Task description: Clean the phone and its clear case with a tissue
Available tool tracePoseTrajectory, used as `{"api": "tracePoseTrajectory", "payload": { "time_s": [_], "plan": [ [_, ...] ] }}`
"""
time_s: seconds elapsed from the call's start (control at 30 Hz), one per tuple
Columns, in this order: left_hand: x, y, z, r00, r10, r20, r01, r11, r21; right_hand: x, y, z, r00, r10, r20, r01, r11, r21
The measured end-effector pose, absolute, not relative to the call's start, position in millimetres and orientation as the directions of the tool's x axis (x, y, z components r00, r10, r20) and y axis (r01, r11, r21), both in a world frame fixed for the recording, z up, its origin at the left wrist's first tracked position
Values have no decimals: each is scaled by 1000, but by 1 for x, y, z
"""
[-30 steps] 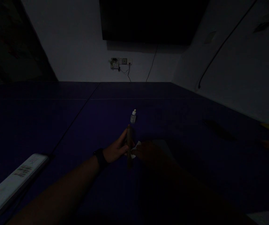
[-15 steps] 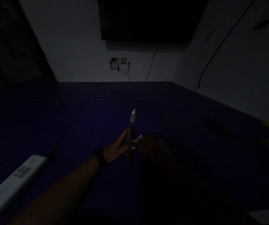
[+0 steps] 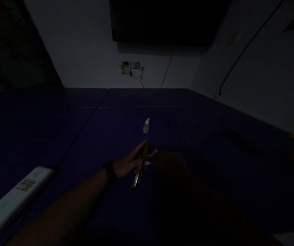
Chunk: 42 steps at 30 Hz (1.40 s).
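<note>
While the room is very dim, the main things can still be made out.

Left hand: the left hand (image 3: 129, 163) reaches forward over the table, fingers stretched along a thin flat object, gripping it from its left side; a dark band sits on the wrist.

Flat object: the flat object (image 3: 140, 168), perhaps a phone, is held on edge and tilted, its far end near the fingertips, its near end lower and toward the camera, catching a little light.

Right hand: the right hand (image 3: 167, 163) lies in deep shadow just right of the flat object; its fingers pinch a small white cloth, closed on it as far as can be told.

White cloth: the white cloth (image 3: 151, 157) sits against the right face of the flat object, between the two hands.

Bottle: a small dropper bottle (image 3: 146, 126) stands upright on the table beyond the hands, apart from them.

Surface: a dark blue table (image 3: 59, 136) with a thin pale line across it and a dark seam running away.

Near left: a white remote-like device (image 3: 13, 200) lies at the table's edge.

Room: a pale wall (image 3: 85, 44) carries a socket plate (image 3: 131, 65) with cables, below a dark screen (image 3: 167, 20).
</note>
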State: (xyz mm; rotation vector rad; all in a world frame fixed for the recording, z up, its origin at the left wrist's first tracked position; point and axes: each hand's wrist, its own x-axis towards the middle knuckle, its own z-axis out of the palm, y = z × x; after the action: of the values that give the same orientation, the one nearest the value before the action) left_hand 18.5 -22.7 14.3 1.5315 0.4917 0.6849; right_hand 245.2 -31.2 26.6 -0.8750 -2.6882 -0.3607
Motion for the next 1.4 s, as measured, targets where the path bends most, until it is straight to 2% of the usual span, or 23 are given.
{"api": "tracePoseTrajectory", "payload": {
  "time_s": [0.1,0.27,0.5,0.63,0.7,0.9,1.1,1.3,1.4],
  "plan": [
    [18,-21,14,732,676,79,-54,-59,997,242,-34,19,-792,532,301,591,792,154],
    [18,-18,15,716,692,93,-2,-132,991,233,-41,7,-826,523,211,554,823,129],
    [18,-22,13,725,688,32,-20,-26,999,238,-35,15,-735,611,293,664,736,132],
    [18,-24,16,721,689,68,-23,-75,997,235,-41,13,-805,559,199,589,794,151],
    [19,-24,18,724,684,95,-36,-99,994,234,-41,14,-814,541,213,573,807,140],
    [20,-24,16,735,676,58,-55,-26,998,239,-31,16,-703,644,302,701,700,139],
    [18,-22,15,724,684,92,-6,-126,992,233,-39,10,-802,552,227,590,793,155],
    [19,-23,14,743,667,56,-21,-59,998,243,-33,17,-673,684,280,733,668,129],
    [19,-23,13,745,664,65,-22,-73,997,240,-35,13,-721,643,258,686,714,141]
  ]
}}
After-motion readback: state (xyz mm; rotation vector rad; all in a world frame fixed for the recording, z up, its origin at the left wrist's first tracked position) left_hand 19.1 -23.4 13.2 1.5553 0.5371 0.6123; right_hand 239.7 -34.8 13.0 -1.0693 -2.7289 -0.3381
